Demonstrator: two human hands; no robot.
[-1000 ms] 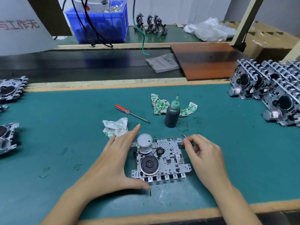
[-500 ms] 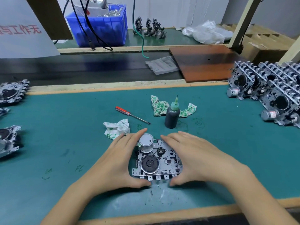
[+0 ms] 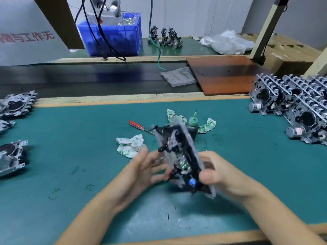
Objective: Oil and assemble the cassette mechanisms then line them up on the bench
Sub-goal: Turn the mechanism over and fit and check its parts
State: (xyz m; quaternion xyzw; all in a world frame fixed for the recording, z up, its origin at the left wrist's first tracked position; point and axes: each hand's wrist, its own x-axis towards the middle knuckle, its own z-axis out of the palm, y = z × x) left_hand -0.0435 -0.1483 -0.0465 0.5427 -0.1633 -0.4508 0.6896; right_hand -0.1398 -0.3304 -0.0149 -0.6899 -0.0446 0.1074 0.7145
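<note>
You hold the cassette mechanism (image 3: 178, 156) up off the table (image 3: 70, 156), tilted on edge so its underside faces your left. It is blurred, so the small parts on it cannot be made out beyond dark gears and a blue spot near the lower end. Your right hand (image 3: 223, 175) has its grip clenched around the mechanism's right edge, thumb over the near side. Your left hand (image 3: 141, 170) sits just beside the mechanism's left face with fingers spread and relaxed; whether the fingertips touch it, the blur hides.

Behind the mechanism, the dark oil bottle (image 3: 193, 124) with its green nozzle stands upright on the table, partly covered. A red-handled screwdriver (image 3: 137, 126) lies to its left, and a crumpled printed cloth (image 3: 130, 145) lies near your left hand; another cloth (image 3: 208, 125) lies behind the bottle.

At the right edge, assembled mechanisms (image 3: 292, 106) stand in rows. At the left edge, more mechanisms (image 3: 16, 105) lie flat.
</note>
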